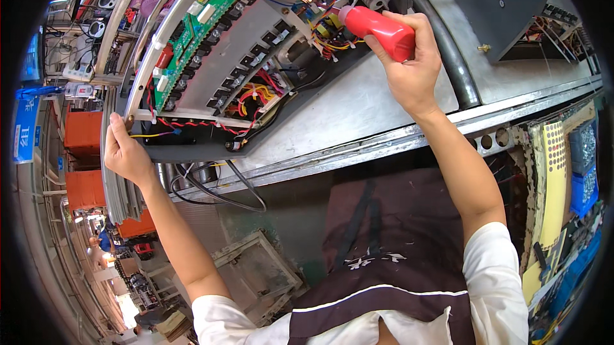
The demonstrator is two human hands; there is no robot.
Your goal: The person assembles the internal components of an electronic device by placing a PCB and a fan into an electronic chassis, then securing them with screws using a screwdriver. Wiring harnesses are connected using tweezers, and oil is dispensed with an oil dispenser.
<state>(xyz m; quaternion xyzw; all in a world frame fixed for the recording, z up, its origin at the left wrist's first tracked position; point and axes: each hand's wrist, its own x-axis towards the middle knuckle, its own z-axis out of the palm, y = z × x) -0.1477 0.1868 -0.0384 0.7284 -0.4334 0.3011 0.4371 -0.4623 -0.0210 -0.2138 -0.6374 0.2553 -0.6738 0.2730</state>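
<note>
My right hand (416,66) is wrapped round a red squeeze bottle (382,30), held tilted with its pale nozzle toward the upper left. That nozzle reaches over the inside of an opened electrical unit, near a cluster of coloured wires (329,41); whether it touches anything, I cannot tell. My left hand (130,154) grips the near left corner of the unit's metal frame (142,79), thumb and fingers closed on its edge. Within the frame lie a green circuit board (185,57) and a grey plate (224,47) with rows of black components. Red and yellow wires (252,98) show beneath the plate.
The unit stands on a metal-topped bench (339,114) with a roller (457,66). Another dark grey enclosure (502,6) sits at the right. A grey cable loop (252,191) hangs off the front edge. Orange bins (84,190) are at the left, blue bins (583,188) far right.
</note>
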